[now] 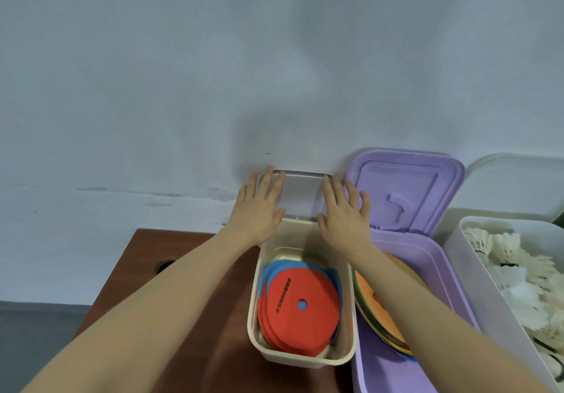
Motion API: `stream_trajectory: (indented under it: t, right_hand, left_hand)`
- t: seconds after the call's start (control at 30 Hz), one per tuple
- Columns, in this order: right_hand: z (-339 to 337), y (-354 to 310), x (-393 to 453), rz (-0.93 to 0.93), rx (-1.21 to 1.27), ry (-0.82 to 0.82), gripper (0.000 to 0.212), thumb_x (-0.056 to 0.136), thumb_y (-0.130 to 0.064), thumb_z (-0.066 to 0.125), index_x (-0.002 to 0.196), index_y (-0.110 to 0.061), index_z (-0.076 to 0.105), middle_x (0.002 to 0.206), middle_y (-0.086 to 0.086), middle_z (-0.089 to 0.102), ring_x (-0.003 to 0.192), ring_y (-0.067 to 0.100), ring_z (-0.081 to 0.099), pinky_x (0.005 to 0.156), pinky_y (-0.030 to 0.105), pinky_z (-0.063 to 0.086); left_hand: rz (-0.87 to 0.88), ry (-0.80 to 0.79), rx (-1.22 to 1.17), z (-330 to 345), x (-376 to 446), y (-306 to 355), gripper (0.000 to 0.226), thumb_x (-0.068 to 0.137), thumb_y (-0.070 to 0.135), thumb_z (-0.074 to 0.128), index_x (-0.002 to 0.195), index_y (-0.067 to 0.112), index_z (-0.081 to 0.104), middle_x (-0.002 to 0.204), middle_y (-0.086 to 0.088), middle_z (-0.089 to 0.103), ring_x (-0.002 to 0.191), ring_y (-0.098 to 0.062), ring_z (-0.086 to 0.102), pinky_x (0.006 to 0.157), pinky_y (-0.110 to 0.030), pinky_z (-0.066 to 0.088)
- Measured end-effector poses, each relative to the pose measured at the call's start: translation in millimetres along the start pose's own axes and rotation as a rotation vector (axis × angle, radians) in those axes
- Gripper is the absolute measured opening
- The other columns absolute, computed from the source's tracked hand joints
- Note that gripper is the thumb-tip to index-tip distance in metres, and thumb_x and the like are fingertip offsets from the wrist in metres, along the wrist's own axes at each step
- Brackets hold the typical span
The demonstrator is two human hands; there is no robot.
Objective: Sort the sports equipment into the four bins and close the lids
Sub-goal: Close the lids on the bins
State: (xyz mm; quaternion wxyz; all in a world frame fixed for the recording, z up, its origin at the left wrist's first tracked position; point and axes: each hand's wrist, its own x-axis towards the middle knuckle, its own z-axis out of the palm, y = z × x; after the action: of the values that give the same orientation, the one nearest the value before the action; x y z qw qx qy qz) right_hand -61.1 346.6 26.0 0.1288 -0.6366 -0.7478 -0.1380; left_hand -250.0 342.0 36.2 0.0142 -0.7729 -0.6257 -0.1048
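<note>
- The left hand is laid flat, fingers straight, on the left part of the raised lid of the cream bin.
- The right hand is spread open against the right part of the same lid, fingers straight.
- The lid is stood upright at the bin's far edge, against the wall.
- Red discs and blue discs are stacked inside the cream bin.
- Just to its right, a purple bin is seen with its lid raised; orange discs are held in it.
- Further right, shuttlecocks are piled in a white bin.
- All bins are set on a brown table.
</note>
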Motion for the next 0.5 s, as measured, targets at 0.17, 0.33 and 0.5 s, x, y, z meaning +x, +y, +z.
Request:
stream_trajectory:
  t: [0.17,0.33,0.5]
  right_hand:
    - [3.0,-0.3,2.9,0.028,-0.013,0.006,0.082,0.065,-0.026,0.076,0.138,-0.01,0.042,0.138,0.009,0.049,0.122,0.031,0.049,0.093,0.045,0.022]
    - [6.3,-8.2,-2.5,0.007,0.095,0.061,0.075,0.069,-0.021,0.073,0.138,-0.018,0.042,0.142,0.008,0.044,0.122,0.031,0.04,0.092,0.043,0.019]
    - [3.6,-18.8,-4.6,-0.024,0.43,0.121,0.066,0.083,-0.014,0.054,0.144,-0.021,0.03,0.145,0.008,0.036,0.125,0.032,0.038,0.097,0.042,0.032]
  left_hand:
    - [-0.016,0.052,-0.172,9.1,2.5,0.2,0.072,0.097,0.04,0.038,0.149,0.02,-0.008,0.156,-0.01,-0.009,0.141,-0.032,0.013,0.11,-0.044,0.021]
    - [-0.073,0.158,-0.408,15.4,0.0,-0.9,0.073,0.094,0.035,0.047,0.149,0.017,0.004,0.153,-0.009,0.003,0.136,-0.028,0.026,0.108,-0.04,0.028]
    - [-0.165,0.238,-0.675,13.3,-14.3,-7.8,0.059,0.098,0.03,0.041,0.149,0.025,0.011,0.15,-0.007,0.009,0.138,-0.022,0.024,0.11,-0.03,0.025]
